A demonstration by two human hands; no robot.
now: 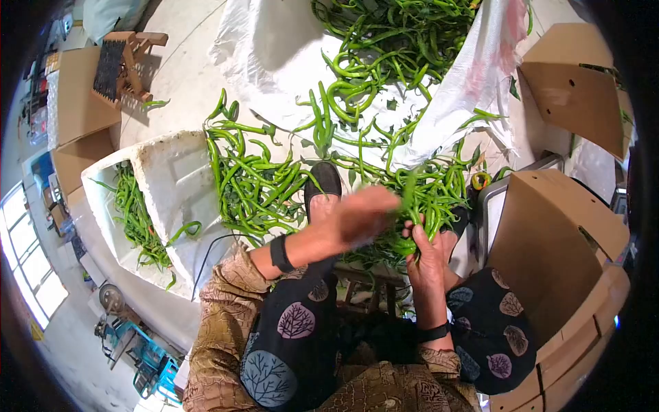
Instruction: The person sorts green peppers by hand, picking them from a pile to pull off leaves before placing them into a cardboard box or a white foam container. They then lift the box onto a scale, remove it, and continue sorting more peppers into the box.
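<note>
My right hand (427, 259) is closed around several long green chili peppers (432, 218), their ends sticking up past the thumb. Just to the left, my left hand (364, 216) is smeared by motion, so its fingers cannot be made out. A blurred green streak (410, 191) shows by its fingertips; whether the hand holds it is unclear. Beneath both hands, a heap of green chili peppers (449, 182) lies on the floor between my shoes. Another loose pile of chili peppers (254, 182) spreads to the left of my left shoe (322, 180).
Ahead lies a white woven sack (274, 69) with a large mound of chili peppers (398, 34). On the left, a white foam box (171, 165) holds more peppers. Open cardboard boxes (542, 254) stand at the right. A small wooden stool (130, 65) lies tipped at upper left.
</note>
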